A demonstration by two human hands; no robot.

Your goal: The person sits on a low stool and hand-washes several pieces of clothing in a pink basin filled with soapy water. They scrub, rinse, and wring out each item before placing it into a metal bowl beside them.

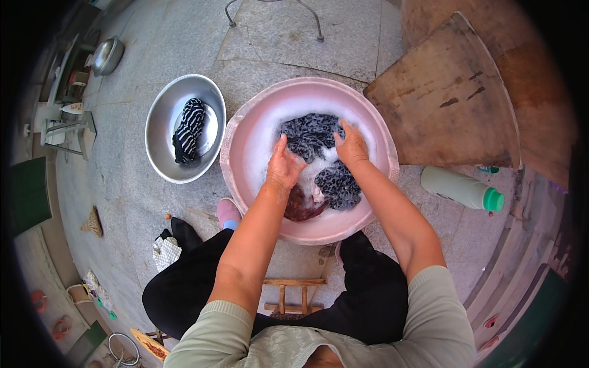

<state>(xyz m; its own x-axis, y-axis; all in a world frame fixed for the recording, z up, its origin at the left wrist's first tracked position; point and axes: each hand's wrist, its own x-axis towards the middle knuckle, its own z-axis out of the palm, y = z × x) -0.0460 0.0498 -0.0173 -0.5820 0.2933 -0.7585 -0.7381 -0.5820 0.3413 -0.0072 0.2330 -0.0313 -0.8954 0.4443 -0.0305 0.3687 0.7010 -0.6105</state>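
Note:
A pink plastic basin full of white suds stands before me. My left hand is over the suds at the left edge of a dark grey patterned cloth, fingers spread. On the cloth's right edge rests my right hand, thumb and fingers apart; whether the fingertips pinch any fabric is hard to tell. Below my right hand lies a bunched leopard-print cloth. A dark red cloth is partly under the foam, near my left wrist.
Left of the basin, a metal bowl holds a black-and-white striped cloth. At right are a large brown board and a grey-green bottle with a green cap lying on its side. A wooden stool shows between my legs.

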